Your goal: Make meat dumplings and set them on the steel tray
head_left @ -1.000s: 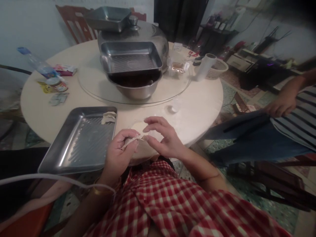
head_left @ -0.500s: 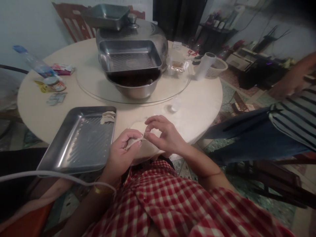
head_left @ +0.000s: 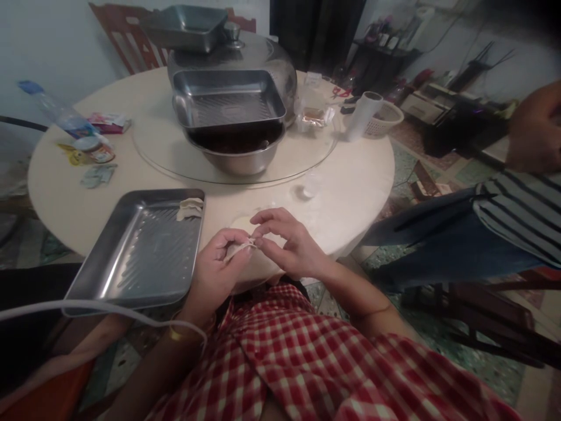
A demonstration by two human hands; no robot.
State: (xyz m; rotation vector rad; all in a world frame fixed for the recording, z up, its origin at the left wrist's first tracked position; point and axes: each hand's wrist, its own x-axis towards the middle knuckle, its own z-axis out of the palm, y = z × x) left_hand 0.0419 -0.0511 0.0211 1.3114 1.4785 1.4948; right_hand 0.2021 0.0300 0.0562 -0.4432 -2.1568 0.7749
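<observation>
A pale folded dumpling (head_left: pixel 237 250) is held between my two hands at the table's near edge. My left hand (head_left: pixel 215 266) is closed around its left side, thumb and forefinger along the rim. With thumb and forefinger, my right hand (head_left: pixel 289 245) pinches the dumpling's right end; its other fingers are bent above. Beneath and behind my hands lies a round pale sheet that looks like dough (head_left: pixel 241 224), mostly covered. Left of my hands rests a metal tray (head_left: pixel 149 251), with a few folded dumplings (head_left: pixel 190 209) in its far right corner.
On the glass turntable (head_left: pixel 302 172) stands a steel bowl (head_left: pixel 241 161), a second tray (head_left: pixel 230 105) over it, and a large lidded pot (head_left: pixel 280 58) behind. A small clear cup (head_left: pixel 309 187) sits right. A person in jeans (head_left: pixel 429 234) is at right. A white cable (head_left: pixel 109 307) crosses lower left.
My right fingers have shifted slightly along the dumpling's edge, still pinching. The other person's hand at the right has moved right and a little up. The view has shifted slightly.
</observation>
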